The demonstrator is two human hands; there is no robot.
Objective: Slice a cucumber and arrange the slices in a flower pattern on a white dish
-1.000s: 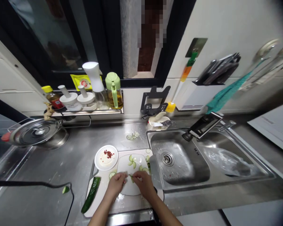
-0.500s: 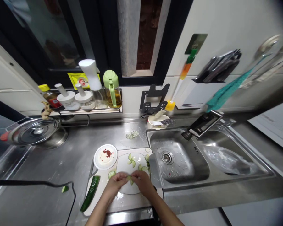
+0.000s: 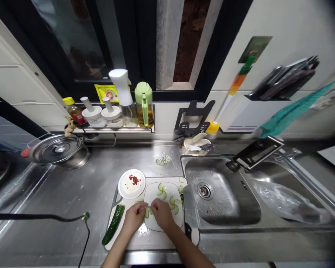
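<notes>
Both hands are pinched close together over the left edge of a white square plate (image 3: 156, 223). My left hand (image 3: 135, 216) has its fingertips pressed together beside pale green cucumber slices (image 3: 147, 213). My right hand (image 3: 162, 213) pinches at the same slices from the right; its fingers partly cover them. Thin cucumber slices also form a small fan (image 3: 161, 190) at the back of the plate and another fan (image 3: 175, 204) at its right. The plate rests on a white cutting board (image 3: 139, 243). A dark green cucumber (image 3: 113, 225) lies along the board's left side.
A round white dish (image 3: 131, 184) with red bits stands behind my left hand. On the board's right lies a knife with a wide blade (image 3: 191, 205) and black handle (image 3: 188, 230). The sink (image 3: 220, 193) is to the right. Cucumber rounds (image 3: 163, 160) lie behind.
The camera view has turned, shifting the scene rightward. My hands have moved left relative to the plate, bringing the fan at its right into fuller view.
</notes>
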